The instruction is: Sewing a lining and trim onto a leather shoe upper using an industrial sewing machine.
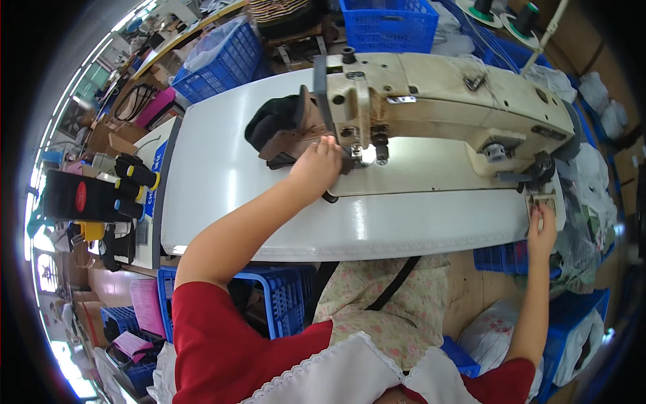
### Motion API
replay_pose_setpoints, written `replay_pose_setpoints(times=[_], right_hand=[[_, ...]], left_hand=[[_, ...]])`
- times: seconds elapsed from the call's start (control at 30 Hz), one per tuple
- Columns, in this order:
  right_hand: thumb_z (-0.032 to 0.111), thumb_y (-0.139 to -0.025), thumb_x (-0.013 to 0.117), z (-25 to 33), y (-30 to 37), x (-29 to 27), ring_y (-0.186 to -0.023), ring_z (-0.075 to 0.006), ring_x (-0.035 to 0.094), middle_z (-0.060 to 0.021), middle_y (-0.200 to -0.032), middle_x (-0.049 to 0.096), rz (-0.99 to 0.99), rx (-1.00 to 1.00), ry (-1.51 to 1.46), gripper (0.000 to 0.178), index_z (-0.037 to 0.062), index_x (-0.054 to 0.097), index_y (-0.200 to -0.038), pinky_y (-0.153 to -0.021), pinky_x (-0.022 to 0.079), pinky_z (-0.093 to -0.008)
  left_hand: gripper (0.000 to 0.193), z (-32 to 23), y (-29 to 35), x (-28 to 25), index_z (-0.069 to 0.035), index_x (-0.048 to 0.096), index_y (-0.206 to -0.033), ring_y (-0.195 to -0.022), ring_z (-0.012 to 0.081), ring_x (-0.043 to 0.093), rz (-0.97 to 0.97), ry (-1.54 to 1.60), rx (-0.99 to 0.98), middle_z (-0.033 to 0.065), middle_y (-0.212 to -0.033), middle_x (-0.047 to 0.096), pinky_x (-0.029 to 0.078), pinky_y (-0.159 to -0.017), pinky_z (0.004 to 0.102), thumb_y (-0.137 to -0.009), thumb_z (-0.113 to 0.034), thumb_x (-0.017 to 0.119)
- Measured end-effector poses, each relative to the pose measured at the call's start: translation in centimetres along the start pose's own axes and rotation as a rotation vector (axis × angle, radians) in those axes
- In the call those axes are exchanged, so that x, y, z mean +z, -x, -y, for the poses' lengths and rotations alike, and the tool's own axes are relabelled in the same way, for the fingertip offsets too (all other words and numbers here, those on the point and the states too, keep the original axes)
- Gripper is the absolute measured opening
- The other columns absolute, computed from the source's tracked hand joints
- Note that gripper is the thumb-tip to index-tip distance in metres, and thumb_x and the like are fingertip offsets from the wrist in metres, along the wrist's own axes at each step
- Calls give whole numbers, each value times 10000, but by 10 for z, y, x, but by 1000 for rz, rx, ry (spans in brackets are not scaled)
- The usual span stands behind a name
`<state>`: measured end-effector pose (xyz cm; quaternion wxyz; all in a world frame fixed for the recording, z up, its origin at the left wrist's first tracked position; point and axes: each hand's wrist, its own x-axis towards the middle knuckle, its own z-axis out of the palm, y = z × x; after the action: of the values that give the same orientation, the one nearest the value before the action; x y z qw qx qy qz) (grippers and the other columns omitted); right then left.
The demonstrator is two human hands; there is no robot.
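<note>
The sewing machine (441, 120) looks metal, the tabletop (208, 182) glossy.

A: Machine (431, 124)?
B: Cream, brownish stains by the head end. Dark grey plate (321, 91) on its left.
A: Piece (289, 135)?
B: Black and brown, two-tone.
A: Table (215, 195)?
B: White.
A: Clothes?
B: Sleeve (215, 330) red, collar (330, 374) white with white trim. Apron (383, 289) pale greenish cream, pink floral print. Strap (397, 283) black.
A: Background?
B: Crates (390, 30) blue. Stack (279, 8) up top striped, tan and dark. Spools (140, 175) at left black, yellow rims.
A: Cone (525, 20), top right?
B: Dark, green tip.
</note>
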<state>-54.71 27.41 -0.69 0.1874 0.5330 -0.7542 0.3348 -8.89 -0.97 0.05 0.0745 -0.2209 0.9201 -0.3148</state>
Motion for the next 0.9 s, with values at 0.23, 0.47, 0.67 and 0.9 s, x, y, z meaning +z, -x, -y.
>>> replay_pose_setpoints(times=[0.23, 0.47, 0.67, 0.9], right_hand=[[234, -938, 554, 204, 14, 47, -667, -185, 584, -60, -840, 586, 504, 1086, -1680, 169, 79, 558, -1008, -566, 481, -350], [185, -897, 657, 353, -11, 77, -621, -50, 436, 12, -805, 514, 541, 295, -1568, 387, 56, 535, -1240, -543, 343, -179], [118, -921, 689, 401, -17, 117, -648, -39, 421, -21, -930, 553, 120, 156, -1186, 812, -64, 181, -1527, -583, 373, -186], [86, -933, 661, 411, -40, 135, -702, -65, 478, -101, -1153, 567, -71, 123, -1306, 800, -22, 147, -1538, -632, 419, -204]], left_hand=[[513, -10, -7, 2, 15, 509, -1361, -1246, 381, 512, 28, 30, -39, 156, -1222, 608, 486, -953, 416, -893, -188, 569], [521, -16, -14, 4, 3, 555, -1300, -1260, 403, 471, 32, 162, -134, 199, -1275, 578, 467, -962, 401, -883, -309, 565], [479, -22, -23, 6, -25, 586, -1305, -1240, 433, 502, 14, 207, -138, 196, -1392, 533, 485, -906, 482, -928, -319, 546], [475, -26, -31, 20, 8, 592, -1285, -1267, 471, 481, 29, 291, -121, 272, -1351, 532, 453, -976, 566, -932, -306, 547]])
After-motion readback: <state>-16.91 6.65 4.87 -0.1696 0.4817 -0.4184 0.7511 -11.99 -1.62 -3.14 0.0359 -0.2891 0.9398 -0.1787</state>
